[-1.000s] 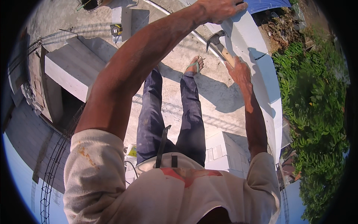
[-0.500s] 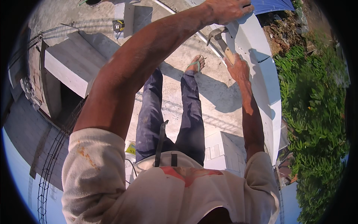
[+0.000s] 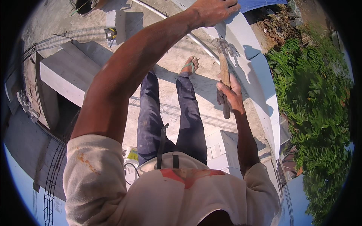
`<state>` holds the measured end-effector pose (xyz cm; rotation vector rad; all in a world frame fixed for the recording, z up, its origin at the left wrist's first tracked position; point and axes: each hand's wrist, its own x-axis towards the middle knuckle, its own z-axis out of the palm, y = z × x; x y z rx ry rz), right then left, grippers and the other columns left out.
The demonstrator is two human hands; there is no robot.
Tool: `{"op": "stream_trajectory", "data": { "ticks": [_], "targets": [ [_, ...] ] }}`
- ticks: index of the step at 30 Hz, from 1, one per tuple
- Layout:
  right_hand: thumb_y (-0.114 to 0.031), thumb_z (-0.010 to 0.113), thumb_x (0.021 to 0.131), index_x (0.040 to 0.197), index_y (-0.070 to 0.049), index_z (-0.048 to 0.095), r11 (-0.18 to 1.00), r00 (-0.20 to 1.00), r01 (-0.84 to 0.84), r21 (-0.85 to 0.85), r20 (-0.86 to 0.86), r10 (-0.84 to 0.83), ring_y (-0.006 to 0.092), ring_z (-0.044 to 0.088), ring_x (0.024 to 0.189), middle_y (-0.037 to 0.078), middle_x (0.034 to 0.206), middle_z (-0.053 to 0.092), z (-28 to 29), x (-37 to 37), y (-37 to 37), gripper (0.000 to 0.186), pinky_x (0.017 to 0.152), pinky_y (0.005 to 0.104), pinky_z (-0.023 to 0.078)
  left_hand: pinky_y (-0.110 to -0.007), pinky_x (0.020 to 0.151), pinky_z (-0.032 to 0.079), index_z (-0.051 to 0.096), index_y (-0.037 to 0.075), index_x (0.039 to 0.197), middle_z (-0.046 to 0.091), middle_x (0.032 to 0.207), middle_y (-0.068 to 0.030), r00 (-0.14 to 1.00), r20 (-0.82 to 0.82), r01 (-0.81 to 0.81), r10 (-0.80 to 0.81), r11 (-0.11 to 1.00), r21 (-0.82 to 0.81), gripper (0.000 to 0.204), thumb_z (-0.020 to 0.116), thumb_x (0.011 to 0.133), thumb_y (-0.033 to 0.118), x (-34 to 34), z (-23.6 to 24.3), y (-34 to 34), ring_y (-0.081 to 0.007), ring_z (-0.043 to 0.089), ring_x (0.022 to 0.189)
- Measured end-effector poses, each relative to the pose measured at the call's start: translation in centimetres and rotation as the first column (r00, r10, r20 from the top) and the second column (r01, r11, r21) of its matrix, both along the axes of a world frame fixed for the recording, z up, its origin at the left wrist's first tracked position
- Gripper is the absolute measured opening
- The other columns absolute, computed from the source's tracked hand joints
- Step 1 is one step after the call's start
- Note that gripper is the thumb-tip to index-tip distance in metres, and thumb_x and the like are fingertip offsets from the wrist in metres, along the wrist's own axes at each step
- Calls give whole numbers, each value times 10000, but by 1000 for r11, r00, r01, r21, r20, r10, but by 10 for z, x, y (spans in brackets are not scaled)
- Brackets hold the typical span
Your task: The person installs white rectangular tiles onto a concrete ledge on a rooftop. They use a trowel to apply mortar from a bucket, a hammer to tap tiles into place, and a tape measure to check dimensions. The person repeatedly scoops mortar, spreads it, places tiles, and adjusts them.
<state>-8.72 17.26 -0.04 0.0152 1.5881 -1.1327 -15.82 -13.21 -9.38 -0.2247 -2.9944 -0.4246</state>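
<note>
Hammer (image 3: 225, 69), wooden handle, right of upper centre in the frame: held in the right hand (image 3: 233, 96), thumb and fingers closed around the lower handle, butt projecting below. Low hold seemingly leaves the head free; head blurred, just beside the white wall (image 3: 260, 75), contact impossible to tell.

Left hand (image 3: 217, 12), top centre: rests at the wall's upper stretch, fingers slightly bent, apparently for steadiness; palm hidden, so cannot tell whether it grips anything.

White pipe (image 3: 197, 41), upper centre: lies along the floor (image 3: 166, 51) near the wall, perhaps placed there out of the footway.

Tape measure (image 3: 111, 34), upper left: against a pale block (image 3: 120, 27), probably set there to stay within reach.

Round container (image 3: 84, 12), upper left edge: dark mouth, contents too dark to tell; thin green strip beside it.

Yellow-green package (image 3: 132, 153), lower centre: partly covered by the trousers (image 3: 151, 116); contents unseen.

Block stack (image 3: 222, 150), lower centre-right: white, squared, near the right leg.
</note>
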Motion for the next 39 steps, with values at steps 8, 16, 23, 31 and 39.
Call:
{"op": "stream_trajectory", "data": {
  "ticks": [8, 16, 23, 31, 39],
  "targets": [
    [-334, 617, 1059, 1067, 6, 614, 979, 848, 110, 171, -531, -2, 76, 540, 580, 17, 679, 574, 59, -47, 35, 340, 515, 293, 442, -564, 1297, 177, 387, 116, 1589, 458, 1565, -125, 999, 24, 27, -24, 994, -103, 866, 799, 831, 186, -2, 10, 0, -340, 381, 1495],
    [-322, 656, 1042, 1134, 5, 592, 806, 378, -96, 585, -728, 573, 409, 629, 638, 222, 768, 662, 21, -105, 78, 346, 600, 429, 511, -565, 1299, 179, 386, 125, 1590, 474, 1552, -111, 999, 27, 26, -21, 981, -191, 899, 833, 811, 144, 0, 13, 1, -329, 396, 1488],
    [-268, 638, 1037, 1189, -10, 589, 897, 382, -46, 440, -822, 423, 431, 720, 884, 257, 990, 702, 9, -98, 95, 304, 724, 516, 548, -567, 1314, 154, 435, 106, 1560, 505, 1517, -123, 999, 16, 44, -42, 975, -217, 728, 726, 893, 125, -7, 18, 5, -327, 403, 1482],
    [-272, 641, 1038, 1067, 5, 594, 868, 554, -75, 491, -704, 446, 422, 690, 746, 241, 806, 659, 40, -84, 57, 283, 638, 459, 502, -566, 1318, 139, 349, 117, 1609, 425, 1601, -96, 994, 107, 32, -12, 983, -182, 680, 601, 978, 162, 5, 22, 0, -289, 301, 1553],
    [-249, 673, 1038, 1054, 17, 601, 990, 570, 59, 129, -818, 73, 148, 557, 687, 46, 770, 590, 41, -99, 24, 276, 618, 321, 453, -577, 1327, 108, 223, 166, 1664, 246, 1718, -47, 978, 126, -130, 165, 961, -244, 813, 637, 966, 208, 18, 35, -24, -262, 173, 1607]
  ]
}}
